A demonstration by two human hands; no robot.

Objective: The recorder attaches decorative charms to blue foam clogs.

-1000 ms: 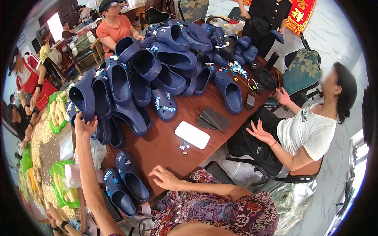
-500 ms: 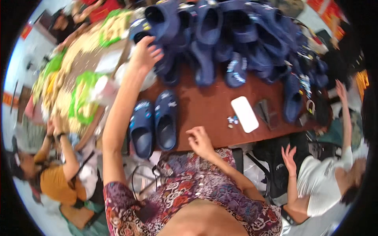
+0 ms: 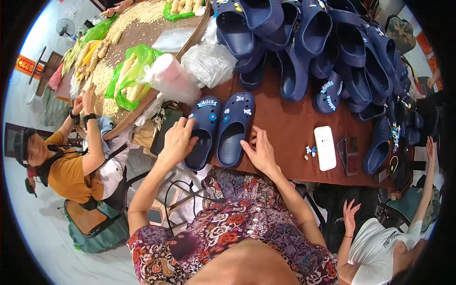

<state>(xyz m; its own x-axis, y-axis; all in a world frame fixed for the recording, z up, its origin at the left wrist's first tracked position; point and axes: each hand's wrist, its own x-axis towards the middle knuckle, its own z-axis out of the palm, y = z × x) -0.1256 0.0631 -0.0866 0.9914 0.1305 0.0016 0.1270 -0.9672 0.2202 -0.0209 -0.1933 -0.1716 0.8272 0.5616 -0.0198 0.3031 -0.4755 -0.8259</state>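
Two navy clogs stand side by side near the table's front edge, toes away from me. Small decorative charms dot both, and the left clog (image 3: 207, 108) also carries a blue name charm. My left hand (image 3: 177, 142) is closed on the left clog's outer side, its thumb over the opening. Beside the right clog (image 3: 244, 110), my right hand (image 3: 260, 151) is open, with the thumb touching its rim and the fingers apart. Behind them rises a big heap of navy clogs (image 3: 294, 83), and one charm-covered clog (image 3: 327, 95) lies at its front.
A white phone (image 3: 325, 149), tiny charms (image 3: 310, 151) and a dark flat item (image 3: 350, 154) lie to the right. Clear plastic bags (image 3: 209, 64) and a pink roll (image 3: 167, 70) sit left. Corn covers a round tray (image 3: 151, 47). People sit at both sides.
My left hand has come down from the heap to the left clog. My right hand has moved forward to the right clog. The view has turned left.
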